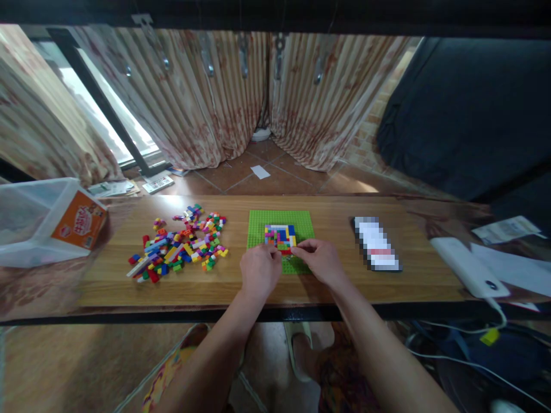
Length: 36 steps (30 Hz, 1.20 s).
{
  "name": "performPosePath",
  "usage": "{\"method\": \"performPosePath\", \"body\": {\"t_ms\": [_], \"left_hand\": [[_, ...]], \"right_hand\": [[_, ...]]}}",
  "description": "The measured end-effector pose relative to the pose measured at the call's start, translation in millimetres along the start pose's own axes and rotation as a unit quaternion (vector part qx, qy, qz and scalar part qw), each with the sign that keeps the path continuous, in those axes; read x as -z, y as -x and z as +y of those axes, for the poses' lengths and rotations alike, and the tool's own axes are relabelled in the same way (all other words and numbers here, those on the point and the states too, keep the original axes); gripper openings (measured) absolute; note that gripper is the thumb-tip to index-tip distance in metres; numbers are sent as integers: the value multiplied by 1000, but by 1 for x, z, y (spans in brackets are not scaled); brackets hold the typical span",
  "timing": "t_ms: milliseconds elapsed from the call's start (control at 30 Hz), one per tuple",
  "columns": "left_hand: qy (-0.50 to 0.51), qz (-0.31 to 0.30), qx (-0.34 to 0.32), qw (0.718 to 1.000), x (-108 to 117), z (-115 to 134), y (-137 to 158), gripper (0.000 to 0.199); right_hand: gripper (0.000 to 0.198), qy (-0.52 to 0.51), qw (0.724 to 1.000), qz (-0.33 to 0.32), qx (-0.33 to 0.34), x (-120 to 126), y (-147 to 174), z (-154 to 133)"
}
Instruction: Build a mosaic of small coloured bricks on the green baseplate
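A green baseplate (257, 221) lies on the wooden table, carrying a low, roughly square build of coloured bricks (283, 234) with white, blue and yellow along its edges. At the build's near side shows a red brick (286, 251), between the fingertips of both hands. My right hand (322, 259) comes in from the right, thumb and forefinger pinched at the brick's right end. My left hand (260, 268) is closed with fingers curled at the near left corner of the build; its fingertips are partly hidden, and what they hold cannot be made out.
Left of the baseplate spreads a pile of loose bricks (176, 252). A phone with a blurred screen (377, 244) lies to the right. A translucent tub with an orange label (38, 229) is at the far left, a white power bank with a cable (469, 267) at the far right.
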State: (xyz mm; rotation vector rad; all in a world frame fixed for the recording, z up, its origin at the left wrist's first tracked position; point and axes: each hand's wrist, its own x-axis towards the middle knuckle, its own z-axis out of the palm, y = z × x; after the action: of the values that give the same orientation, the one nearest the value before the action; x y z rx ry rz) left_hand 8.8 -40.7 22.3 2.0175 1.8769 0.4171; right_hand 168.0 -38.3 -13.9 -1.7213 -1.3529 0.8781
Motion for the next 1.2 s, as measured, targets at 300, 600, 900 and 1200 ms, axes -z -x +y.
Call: {"method": "performPosePath", "body": {"t_ms": [300,600,900,1200], "left_hand": [[53,2,-18,998,0,-8,-3,27],[63,14,-4,998,-1,-6,-11,27],[95,4,26,995,-4,-5,-12,21],[120,0,25,993,-8,-8,-13,22]], "right_hand": [[24,27,999,-27,32,7,1,-6],[36,132,991,3,24,-2,2,-15],[38,229,973,9,-9,-10,8,-24],[37,244,969,37,28,-14,10,-20]]}}
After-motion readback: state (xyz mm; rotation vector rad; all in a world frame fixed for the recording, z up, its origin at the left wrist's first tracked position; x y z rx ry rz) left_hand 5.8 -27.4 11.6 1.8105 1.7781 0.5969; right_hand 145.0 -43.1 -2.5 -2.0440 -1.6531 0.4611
